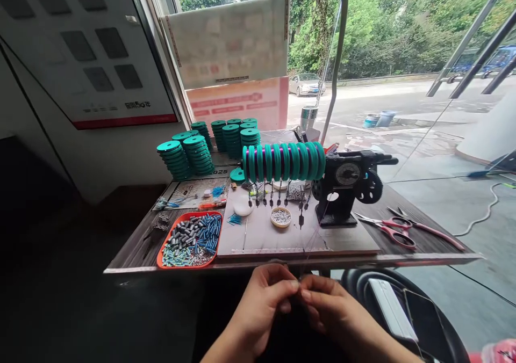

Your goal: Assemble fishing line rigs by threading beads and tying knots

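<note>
My left hand [262,298] and my right hand [332,301] meet fingertip to fingertip just in front of the table edge. Both pinch a thin line [303,255] that runs up towards the row of teal spools [284,161]. Any small part between the fingertips is hidden. These spools sit side by side on the shaft of a black winding machine [342,186] with a round dial. Small dark weights [301,220] hang on threads below them. Beyond my hands, a small round dish [281,217] of tiny pale beads lies on the light board [266,242].
An orange-rimmed tray [160,258] of grey cylinders and blue pieces stands left. Stacked teal spools [173,159] are behind it. Pink-handled scissors [397,233] and pliers [435,231] lie right. On a black stool [358,282] rest a white box [391,306] and a phone [427,320].
</note>
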### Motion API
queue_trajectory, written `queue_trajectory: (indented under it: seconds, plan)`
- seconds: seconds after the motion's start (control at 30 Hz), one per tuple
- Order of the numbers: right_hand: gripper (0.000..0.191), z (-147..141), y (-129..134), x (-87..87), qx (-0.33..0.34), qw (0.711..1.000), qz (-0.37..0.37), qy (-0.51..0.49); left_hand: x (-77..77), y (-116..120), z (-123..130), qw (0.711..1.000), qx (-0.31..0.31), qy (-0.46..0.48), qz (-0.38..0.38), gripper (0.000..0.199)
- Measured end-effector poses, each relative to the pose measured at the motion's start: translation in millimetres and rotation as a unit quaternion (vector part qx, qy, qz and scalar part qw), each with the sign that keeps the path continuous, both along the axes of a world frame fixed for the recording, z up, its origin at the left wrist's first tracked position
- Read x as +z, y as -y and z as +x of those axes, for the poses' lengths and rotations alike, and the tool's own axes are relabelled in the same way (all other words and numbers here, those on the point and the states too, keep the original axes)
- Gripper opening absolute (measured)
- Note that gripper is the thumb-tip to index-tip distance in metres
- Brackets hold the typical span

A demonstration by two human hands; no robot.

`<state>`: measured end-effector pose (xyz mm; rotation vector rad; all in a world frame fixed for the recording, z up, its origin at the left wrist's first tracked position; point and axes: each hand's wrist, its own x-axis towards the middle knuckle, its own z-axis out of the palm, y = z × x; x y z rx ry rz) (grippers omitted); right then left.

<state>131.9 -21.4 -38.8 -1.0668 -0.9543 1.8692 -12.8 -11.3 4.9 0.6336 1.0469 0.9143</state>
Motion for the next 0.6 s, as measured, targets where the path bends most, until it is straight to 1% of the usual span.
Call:
queue_trajectory:
  seconds: [0.03, 0.07, 0.1, 0.13, 0.17, 0.2, 0.23, 0.27, 0.33, 0.4, 0.5, 0.53, 0.6]
  plan:
    - [0.039, 0.0, 3.2, -1.4, 0.007, 1.0, -0.005, -0.002, 0.5, 0.0, -0.2, 0.996, -0.014, -0.068, 0.06, 0.01]
    - [0.038, 0.5, 6.7, -2.0, 0.001, 1.0, 0.018, 0.016, 1.3, 0.1, -0.4, 0.982, -0.025, -0.141, 0.124, 0.011]
    - [0.035, 1.3, 10.5, -2.0, -0.012, 0.997, 0.059, 0.044, 2.2, 0.6, -0.4, 0.961, -0.031, -0.208, 0.181, 0.011]
    - [0.031, 2.3, 14.3, -1.3, -0.029, 0.989, 0.122, 0.083, 3.1, 1.4, -0.2, 0.939, -0.033, -0.259, 0.225, 0.011]
    - [0.026, 3.5, 18.0, 0.1, -0.046, 0.97, 0.201, 0.129, 3.7, 2.6, 0.2, 0.918, -0.034, -0.296, 0.261, 0.011]
    - [0.022, 4.7, 21.0, 2.5, -0.058, 0.942, 0.282, 0.171, 4.0, 3.9, 0.7, 0.902, -0.034, -0.32, 0.286, 0.011]
    - [0.018, 5.7, 23.0, 6.1, -0.062, 0.912, 0.35, 0.203, 3.9, 5.4, 1.3, 0.893, -0.032, -0.333, 0.301, 0.011]
    - [0.015, 6.7, 23.8, 11.1, -0.056, 0.887, 0.399, 0.224, 3.2, 6.7, 2.0, 0.89, -0.028, -0.338, 0.306, 0.011]
    - [0.014, 8.9, 20.9, 25.3, -0.033, 0.857, 0.456, 0.237, 0.2, 8.6, 2.9, 0.895, -0.008, -0.328, 0.301, 0.011]
    - [0.014, 12.5, 11.9, 42.9, -0.005, 0.849, 0.468, 0.245, -4.2, 9.3, 3.5, 0.909, 0.007, -0.301, 0.289, 0.012]
    - [0.016, 19.8, -9.5, 65.2, 0.021, 0.855, 0.42, 0.302, -10.6, 8.9, 4.0, 0.918, 0.025, -0.266, 0.292, 0.016]
    - [0.018, 22.2, -17.5, 69.6, 0.046, 0.851, 0.407, 0.329, -12.3, 8.8, 4.2, 0.917, 0.03, -0.265, 0.297, 0.017]
    - [0.02, 25.4, -31.9, 73.2, 0.119, 0.833, 0.396, 0.368, -14.6, 8.4, 4.7, 0.911, 0.034, -0.276, 0.303, 0.018]
